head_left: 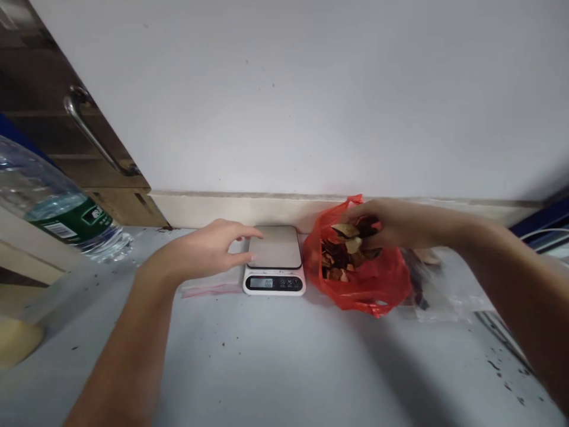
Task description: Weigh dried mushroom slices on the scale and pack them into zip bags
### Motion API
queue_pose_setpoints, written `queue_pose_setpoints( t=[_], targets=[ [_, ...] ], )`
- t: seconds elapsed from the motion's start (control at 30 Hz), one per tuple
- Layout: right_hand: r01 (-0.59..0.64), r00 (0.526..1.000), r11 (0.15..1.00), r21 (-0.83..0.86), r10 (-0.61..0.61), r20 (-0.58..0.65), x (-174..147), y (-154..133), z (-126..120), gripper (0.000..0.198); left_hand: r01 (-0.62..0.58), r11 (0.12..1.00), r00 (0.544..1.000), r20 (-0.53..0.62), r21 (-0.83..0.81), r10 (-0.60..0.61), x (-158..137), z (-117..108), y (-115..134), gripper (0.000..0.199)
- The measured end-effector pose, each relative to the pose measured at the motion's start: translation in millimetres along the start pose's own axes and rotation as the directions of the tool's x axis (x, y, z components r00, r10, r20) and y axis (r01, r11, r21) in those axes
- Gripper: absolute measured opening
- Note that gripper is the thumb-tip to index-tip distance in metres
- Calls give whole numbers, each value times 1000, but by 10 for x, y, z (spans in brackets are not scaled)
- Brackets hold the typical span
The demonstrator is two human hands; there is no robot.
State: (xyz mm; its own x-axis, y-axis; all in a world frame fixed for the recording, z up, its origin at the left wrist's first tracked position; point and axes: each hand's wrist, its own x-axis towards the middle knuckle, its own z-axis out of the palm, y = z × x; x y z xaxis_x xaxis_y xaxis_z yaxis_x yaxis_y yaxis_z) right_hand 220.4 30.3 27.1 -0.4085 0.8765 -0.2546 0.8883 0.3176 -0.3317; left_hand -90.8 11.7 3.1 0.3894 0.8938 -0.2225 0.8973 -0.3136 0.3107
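Note:
A white digital kitchen scale [274,252] lies against the wall, its display reading 0.0 and its plate bare. My left hand [207,249] is at the scale's left side, thumb and fingers apart over the plate's edge, holding nothing. To the right of the scale, a red plastic bag [355,293] stands with its mouth wide, and brown dried slices [332,265] fill part of it. Above that opening, my right hand [384,222] grips several dried slices [351,238]; some fingertips are hidden. A clear zip bag [213,289] lies partly under my left hand.
A water bottle [66,219] with a green label leans in at the left. Below it is a pale yellow rounded object [18,341]. Clear plastic bags [448,296] lie right of the red bag. Dark crumbs [507,385] dot the grey tabletop [267,379]. A white wall [311,101] rises behind.

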Motion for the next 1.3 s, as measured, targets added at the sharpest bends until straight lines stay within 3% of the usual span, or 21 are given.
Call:
queue_pose_setpoints(
  t=[0.1,0.27,0.37,0.5,0.57,0.67,0.77,0.97,1.17,1.3],
  targets=[
    [-64,993,996,68,57,100,62,45,107,29,17,1000,996,82,-17,-16,15,42,14,57],
    [-82,995,993,-85,87,52,47,123,144,26,-6,998,992,124,-66,14,49,125,149,55],
    [-71,996,997,-26,73,51,-11,64,70,20,8,997,990,144,-75,3,37,117,169,56],
    [125,988,981,147,-137,78,1,-196,-14,8,62,997,987,151,-39,-55,32,48,45,62],
    [201,975,969,141,-212,64,93,-380,-10,9,88,996,984,156,-31,-82,47,25,-58,66],
    [173,983,984,46,-175,51,342,-643,76,19,120,992,977,179,-30,-113,84,30,-191,72],
    [138,984,990,-30,-134,119,633,-827,238,28,144,989,967,216,-30,-135,127,70,-251,74],
    [138,970,979,-148,-103,221,928,-986,506,35,108,994,970,223,-36,-97,157,117,-231,66],
    [140,973,977,-163,-105,205,864,-999,496,35,156,988,959,238,1,-152,140,68,-167,60],
    [144,987,988,-55,-139,80,708,-934,429,38,180,984,948,264,16,-178,159,61,-145,57]
  ],
)
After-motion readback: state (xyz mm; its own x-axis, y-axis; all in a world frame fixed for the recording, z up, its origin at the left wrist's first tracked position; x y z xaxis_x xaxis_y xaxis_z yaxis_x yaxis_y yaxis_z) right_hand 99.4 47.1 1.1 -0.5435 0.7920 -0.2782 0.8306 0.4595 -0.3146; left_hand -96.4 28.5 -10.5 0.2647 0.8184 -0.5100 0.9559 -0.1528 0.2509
